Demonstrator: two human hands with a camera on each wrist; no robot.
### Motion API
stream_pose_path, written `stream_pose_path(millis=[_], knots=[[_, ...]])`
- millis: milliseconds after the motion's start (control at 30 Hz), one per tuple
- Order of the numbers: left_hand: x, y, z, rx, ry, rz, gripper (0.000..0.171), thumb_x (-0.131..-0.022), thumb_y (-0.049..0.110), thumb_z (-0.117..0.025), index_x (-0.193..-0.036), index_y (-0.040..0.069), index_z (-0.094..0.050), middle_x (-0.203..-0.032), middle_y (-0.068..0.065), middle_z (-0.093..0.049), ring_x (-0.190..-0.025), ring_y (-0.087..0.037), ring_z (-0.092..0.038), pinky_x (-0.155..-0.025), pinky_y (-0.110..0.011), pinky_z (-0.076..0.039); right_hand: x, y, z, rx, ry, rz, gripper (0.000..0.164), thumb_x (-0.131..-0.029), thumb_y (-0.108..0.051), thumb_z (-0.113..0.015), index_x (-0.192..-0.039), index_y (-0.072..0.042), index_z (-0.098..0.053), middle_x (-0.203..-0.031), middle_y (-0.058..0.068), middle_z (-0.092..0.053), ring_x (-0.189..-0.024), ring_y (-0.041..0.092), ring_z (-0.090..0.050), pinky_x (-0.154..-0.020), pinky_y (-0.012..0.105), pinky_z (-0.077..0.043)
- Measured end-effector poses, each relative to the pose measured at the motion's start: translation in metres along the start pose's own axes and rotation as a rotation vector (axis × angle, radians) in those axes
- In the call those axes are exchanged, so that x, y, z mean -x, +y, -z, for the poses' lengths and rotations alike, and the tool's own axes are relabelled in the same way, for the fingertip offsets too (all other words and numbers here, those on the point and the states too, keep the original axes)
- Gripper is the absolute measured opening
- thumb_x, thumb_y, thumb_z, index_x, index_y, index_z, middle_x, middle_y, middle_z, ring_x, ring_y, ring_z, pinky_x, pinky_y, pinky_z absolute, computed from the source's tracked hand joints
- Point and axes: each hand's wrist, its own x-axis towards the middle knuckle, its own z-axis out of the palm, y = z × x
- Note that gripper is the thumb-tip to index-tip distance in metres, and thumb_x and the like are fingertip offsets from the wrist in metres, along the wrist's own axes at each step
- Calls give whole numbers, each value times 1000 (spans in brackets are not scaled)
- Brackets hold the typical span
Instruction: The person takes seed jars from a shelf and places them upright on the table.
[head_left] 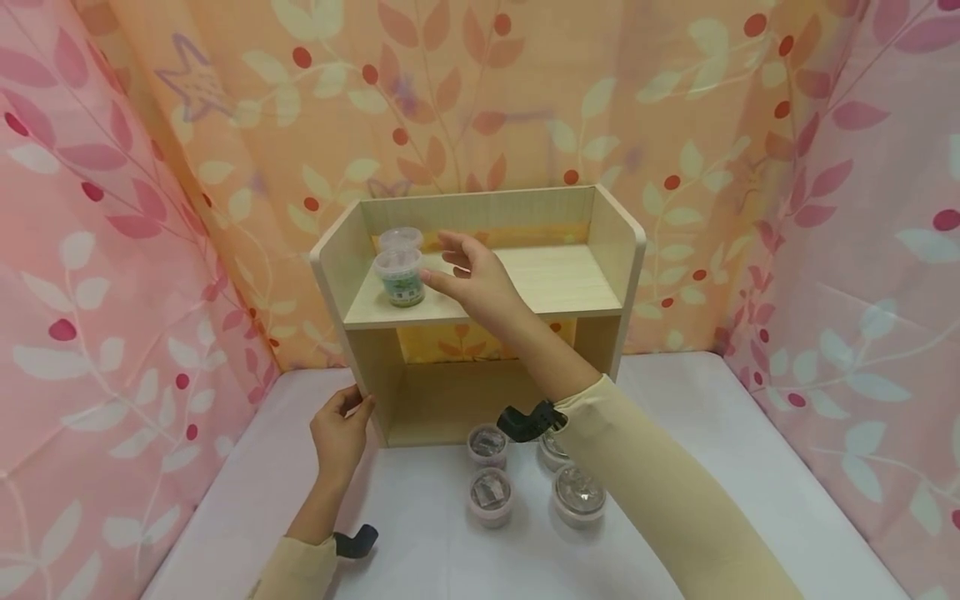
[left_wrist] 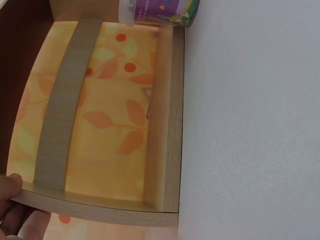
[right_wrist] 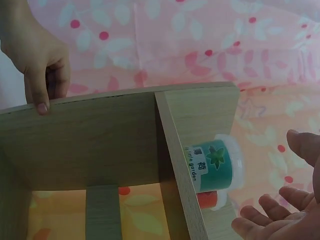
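Note:
A pale wooden two-tier shelf stands on the table. My left hand pinches the front edge of its left side panel, thumb on the inner face, as the right wrist view also shows. On the upper tier, at the left, sits a lidded clear plastic cup with a green label. Behind it is a second cup, its label red in the right wrist view. My right hand is just right of the front cup, fingers spread and loosely bent, holding nothing.
Several lidded cups stand on the white tabletop before the shelf, among them a front left cup and a front right cup. One purple-labelled cup shows in the left wrist view. Patterned curtains surround the table.

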Motion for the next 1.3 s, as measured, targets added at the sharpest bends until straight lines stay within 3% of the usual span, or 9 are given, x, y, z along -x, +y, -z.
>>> stream_pose_path(millis=[333,567,867,1100,1233,1300], knots=[[0,-2,0,-2,-1,-29,17,-87,2,-81,-103,0,-77,-93,-12,-77,-96,-31,-75,-75,-10,-55,-28,5,-16,59,4,-88,83,-89,-35,-82,-156,-9,-40,-156,11,-48,-143,27,-46,-118,42,-40],[-1,-1,-1,-12,5,-30,17,-87,3,-81,-103,1,-77,-95,-13,-77,-99,-31,-74,-87,-29,-60,-40,11,-24,49,-10,-150,88,-88,-36,-83,-158,-11,-36,-158,9,-45,-146,29,-43,-117,42,-42],[-1,-2,-1,15,6,-28,17,-87,2,-81,-103,1,-77,-93,-12,-78,-98,-32,-75,-78,-9,-55,-45,20,-32,-11,-4,-157,89,-87,-31,-84,-158,-7,-35,-157,10,-46,-143,27,-48,-115,39,-45],[-1,-1,0,-1,11,-29,16,-86,3,-81,-102,2,-78,-92,-12,-78,-96,-30,-75,-82,-15,-57,-47,22,-37,-38,6,-173,87,-88,-28,-84,-157,-6,-36,-155,10,-48,-139,24,-51,-115,36,-44],[0,0,0,2,5,-22,18,-87,4,-80,-104,1,-77,-94,-15,-77,-96,-30,-74,-80,-10,-55,-46,23,-38,-40,-1,-167,85,-89,-27,-83,-157,-6,-37,-155,10,-48,-137,24,-52,-113,35,-47],[0,0,0,-1,1,-16,18,-88,5,-80,-105,1,-77,-94,-15,-77,-96,-30,-74,-83,-17,-58,-46,23,-39,-27,-2,-163,82,-89,-28,-82,-155,-6,-39,-154,10,-50,-135,24,-54,-111,35,-48]])
